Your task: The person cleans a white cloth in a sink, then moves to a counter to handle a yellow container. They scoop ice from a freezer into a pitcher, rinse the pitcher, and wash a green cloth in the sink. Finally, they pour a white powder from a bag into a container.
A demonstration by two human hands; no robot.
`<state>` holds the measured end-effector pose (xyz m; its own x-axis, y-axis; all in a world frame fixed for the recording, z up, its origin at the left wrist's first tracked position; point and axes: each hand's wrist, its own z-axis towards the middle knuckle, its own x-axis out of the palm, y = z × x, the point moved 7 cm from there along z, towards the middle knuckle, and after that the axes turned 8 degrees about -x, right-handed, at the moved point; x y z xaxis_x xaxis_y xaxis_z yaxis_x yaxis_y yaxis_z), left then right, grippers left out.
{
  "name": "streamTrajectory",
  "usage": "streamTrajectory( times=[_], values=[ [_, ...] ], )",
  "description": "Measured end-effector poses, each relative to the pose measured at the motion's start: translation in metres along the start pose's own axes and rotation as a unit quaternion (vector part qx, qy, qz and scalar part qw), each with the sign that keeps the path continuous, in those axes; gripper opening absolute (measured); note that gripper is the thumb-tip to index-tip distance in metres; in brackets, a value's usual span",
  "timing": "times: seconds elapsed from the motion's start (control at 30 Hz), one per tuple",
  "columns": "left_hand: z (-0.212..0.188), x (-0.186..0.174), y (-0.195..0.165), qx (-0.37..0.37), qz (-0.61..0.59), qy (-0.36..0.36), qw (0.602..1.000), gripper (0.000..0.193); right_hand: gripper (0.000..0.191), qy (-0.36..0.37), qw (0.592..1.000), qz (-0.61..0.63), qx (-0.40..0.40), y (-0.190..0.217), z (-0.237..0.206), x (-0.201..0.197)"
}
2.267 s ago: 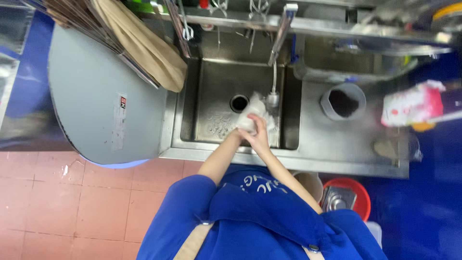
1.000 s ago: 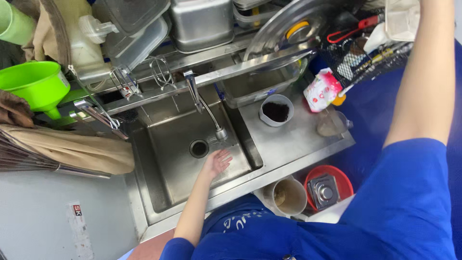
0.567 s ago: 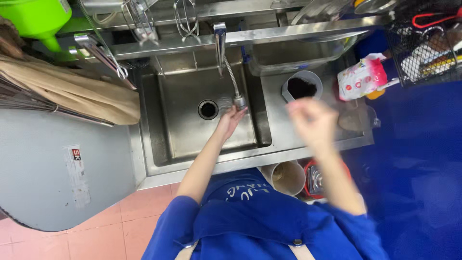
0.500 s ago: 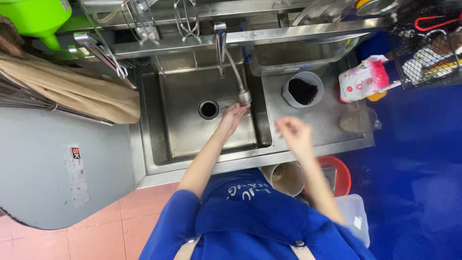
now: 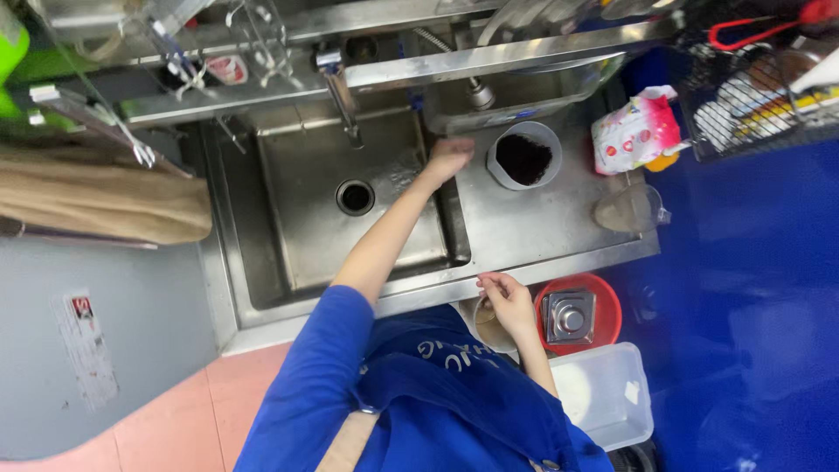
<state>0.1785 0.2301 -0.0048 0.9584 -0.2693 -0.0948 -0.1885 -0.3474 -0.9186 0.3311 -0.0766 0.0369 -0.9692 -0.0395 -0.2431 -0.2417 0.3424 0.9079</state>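
The left hand (image 5: pixel 450 156) is curled narrow, holding nothing visible, at the right rim of the steel sink (image 5: pixel 297 253), just beside the white round container (image 5: pixel 523 156) of dark contents standing on the drainboard (image 5: pixel 542 227). The right hand (image 5: pixel 507 301) hangs at the drainboard's front edge, fingers loosely bent and empty, above a small cup and beside a red bowl (image 5: pixel 603 301). A pink-and-white pouch (image 5: pixel 634 131) lies near the drainboard's far right corner.
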Motion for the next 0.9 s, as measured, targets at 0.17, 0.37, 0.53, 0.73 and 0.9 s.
streamTrajectory(
  times=[0.17,0.37,0.53,0.73,0.9],
  values=[
    [-0.094,-0.05,0.114,-0.043,-0.002,0.059,0.997,0.022,0.028,0.116,0.99,-0.07,-0.026,0.013,0.031,0.036],
    [-0.283,-0.17,0.266,-0.273,-0.065,-0.061,0.958,0.024,0.041,0.356,0.834,-0.395,-0.145,0.046,0.051,0.131],
    [-0.397,-0.22,0.305,-0.262,-0.204,-0.246,0.911,0.026,0.042,0.406,0.75,-0.438,-0.284,0.097,0.023,0.233],
    [-0.562,-0.254,0.356,-0.327,0.03,-0.374,0.868,0.037,0.036,0.504,0.619,-0.484,-0.358,0.103,-0.091,0.387],
    [-0.763,-0.25,0.442,-0.426,0.011,-0.438,0.792,0.034,0.02,0.669,0.496,-0.433,-0.345,0.08,-0.27,0.507]
  ],
)
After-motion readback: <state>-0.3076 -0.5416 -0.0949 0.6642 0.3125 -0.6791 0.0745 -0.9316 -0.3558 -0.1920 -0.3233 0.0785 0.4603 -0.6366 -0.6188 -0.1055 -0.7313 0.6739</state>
